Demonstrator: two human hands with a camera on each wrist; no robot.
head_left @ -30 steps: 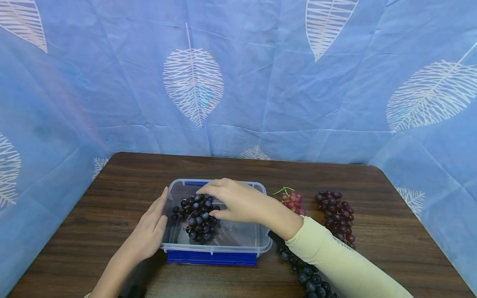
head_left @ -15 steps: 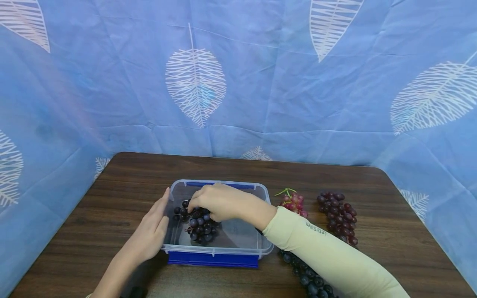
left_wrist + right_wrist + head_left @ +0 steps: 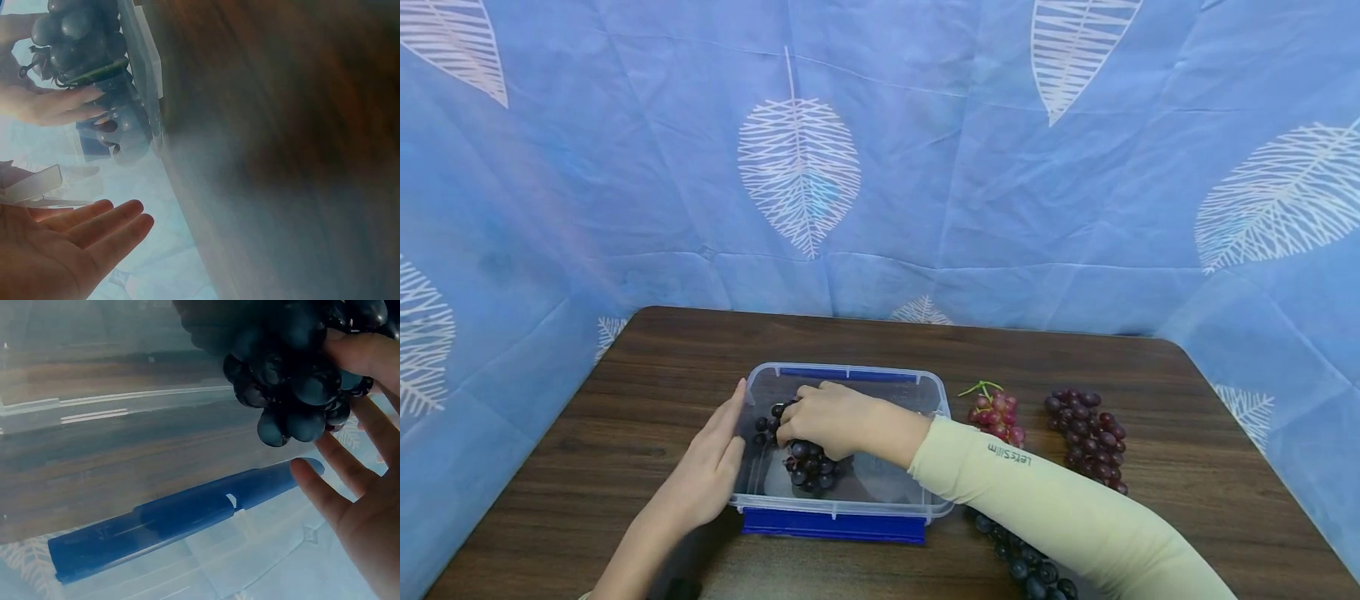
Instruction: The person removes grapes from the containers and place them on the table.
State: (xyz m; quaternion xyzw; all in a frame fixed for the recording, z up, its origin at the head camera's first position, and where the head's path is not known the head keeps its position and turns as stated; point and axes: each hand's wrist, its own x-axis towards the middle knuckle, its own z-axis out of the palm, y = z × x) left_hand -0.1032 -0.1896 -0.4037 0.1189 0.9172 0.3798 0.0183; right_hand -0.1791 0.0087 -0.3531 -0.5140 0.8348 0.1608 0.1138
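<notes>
A clear plastic container [image 3: 880,507] with blue side clips stands on the table. Inside, toward its left end, lies a bunch of dark grapes [image 3: 811,477]. From above, my right hand [image 3: 831,423] reaches in and grips that bunch; the right wrist view has thumb and fingers around the grapes [image 3: 306,387]. My left hand [image 3: 706,475] holds its straight fingers along the container's left wall. In the left wrist view the fingers of my left hand [image 3: 75,244] are extended, with grapes [image 3: 81,37] showing through the plastic.
To the container's right lie a small pink-red grape bunch [image 3: 997,417] with a green stem and a dark red bunch [image 3: 1088,437]. A black bunch [image 3: 1026,562] lies partly under the right sleeve [image 3: 1037,483]. Blue leaf-print cloth [image 3: 895,167] hangs behind the table.
My right hand has come down into the container, and its fingers have curled around the dark grapes. The left hand has stayed at the container's left wall.
</notes>
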